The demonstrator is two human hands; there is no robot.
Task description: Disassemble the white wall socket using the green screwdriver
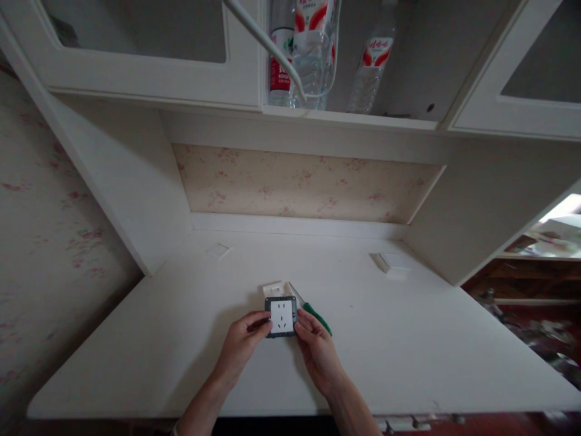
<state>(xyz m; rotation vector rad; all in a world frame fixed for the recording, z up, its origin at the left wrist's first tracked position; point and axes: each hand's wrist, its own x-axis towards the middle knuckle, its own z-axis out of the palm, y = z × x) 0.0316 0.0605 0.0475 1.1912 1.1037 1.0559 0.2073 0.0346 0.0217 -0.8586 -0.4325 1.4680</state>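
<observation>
Both of my hands hold a small wall socket, white-faced with a dark frame, just above the white desk. My left hand pinches its left edge with thumb and fingers. My right hand grips its right edge. A screwdriver with a green handle lies on the desk right behind my right hand. A white cover plate rests just beyond the socket.
Two small white parts lie farther back: one at the left, one at the right. Above, an open shelf holds water bottles between glass-fronted cupboard doors. A white cable hangs there. Flowered wallpaper covers the back wall.
</observation>
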